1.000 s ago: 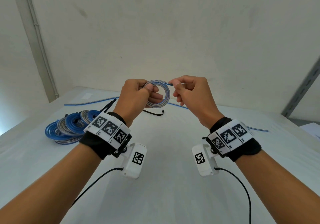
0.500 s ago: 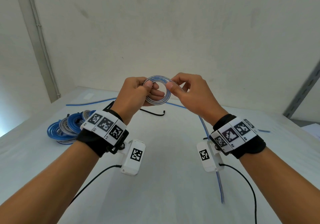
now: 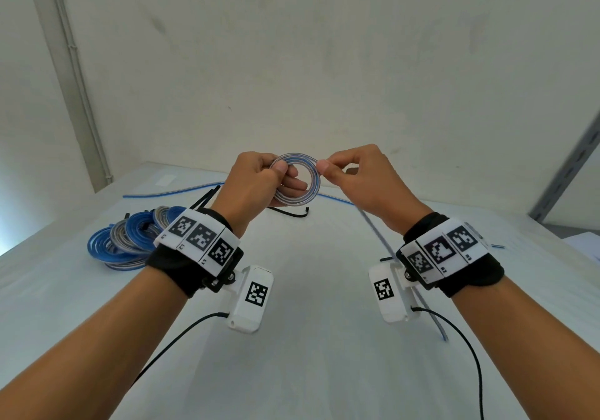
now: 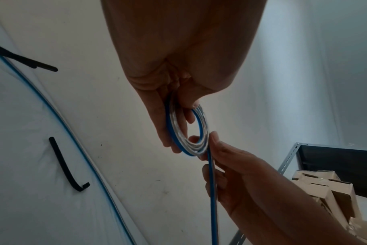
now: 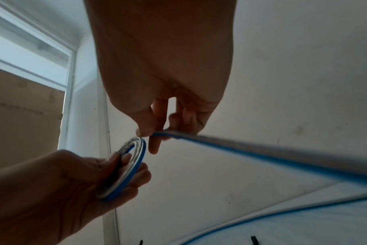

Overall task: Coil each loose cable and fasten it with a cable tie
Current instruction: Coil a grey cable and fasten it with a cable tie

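Coil (image 3: pixel 296 181) of blue-and-silver cable held up between both hands, above the desk (image 3: pixel 311 338). Left hand (image 3: pixel 256 185) curled round its left side, thumb pressed on top. Right hand (image 3: pixel 367 182) pinching the loose strand (image 3: pixel 376 234) at the coil's right edge, trailing below that wrist. Finished coils (image 3: pixel 130 241) left of the left wrist; black cable tie (image 3: pixel 292 213) just under the hands.

Bare forearms, black wristbands (image 3: pixel 175 267) with black-and-white marker tags, white wrist cameras (image 3: pixel 250 299), black leads (image 3: pixel 181 338)
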